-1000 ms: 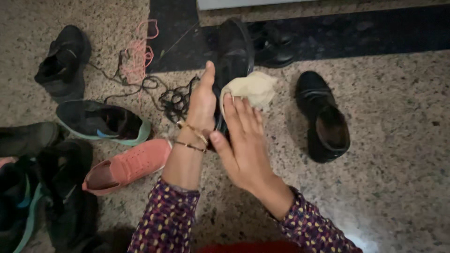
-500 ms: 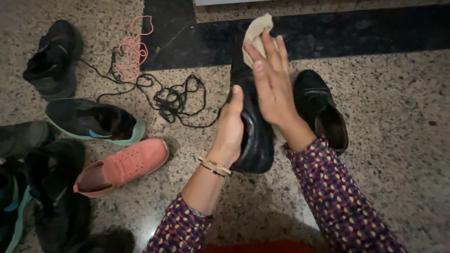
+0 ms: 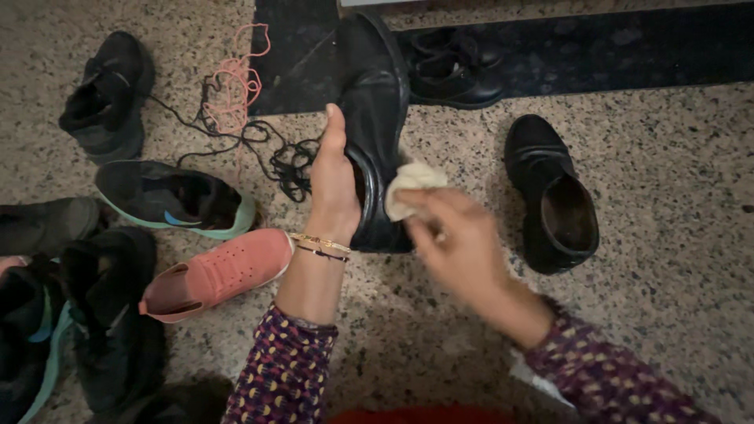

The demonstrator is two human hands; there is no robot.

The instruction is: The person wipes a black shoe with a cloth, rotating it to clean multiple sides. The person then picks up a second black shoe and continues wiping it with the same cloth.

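My left hand wraps its fingers around the black shoe, held up over the floor. My right hand pinches a pale cloth against the shoe's side.

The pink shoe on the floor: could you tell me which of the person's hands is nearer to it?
Left. The left hand grips the black shoe just up and right of the pink shoe. The right hand, holding a cloth, lies farther right, beyond the black shoe.

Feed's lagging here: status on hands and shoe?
Left hand grips black shoe. Right hand presses cream cloth to its side. Laces beside, clear.
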